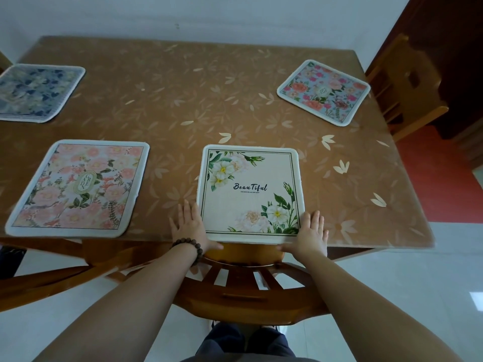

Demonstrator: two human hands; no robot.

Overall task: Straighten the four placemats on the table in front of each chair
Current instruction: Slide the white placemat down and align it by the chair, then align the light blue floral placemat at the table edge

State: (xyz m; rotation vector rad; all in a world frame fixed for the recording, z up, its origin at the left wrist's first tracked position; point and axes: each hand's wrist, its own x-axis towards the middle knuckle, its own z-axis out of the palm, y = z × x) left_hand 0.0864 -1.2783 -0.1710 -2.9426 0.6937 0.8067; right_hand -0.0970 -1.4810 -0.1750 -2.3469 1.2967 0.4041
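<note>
A cream placemat (249,192) printed "Beautiful" with white flowers lies at the table's near edge, square to it. My left hand (192,228) lies flat against its near left corner, thumb under the front edge. My right hand (311,235) lies flat against the near right corner, thumb along the front edge. A pink floral placemat (78,188) lies to the left, slightly skewed. At the far left sits a dark blue floral placemat (36,92). A blue-and-pink floral placemat (324,91) lies rotated at the far right.
The brown table (183,100) carries a leaf-patterned cover. A wooden chair (243,288) stands right in front of me, under the cream mat. Another wooden chair (407,84) stands at the table's right end. A white wall runs behind.
</note>
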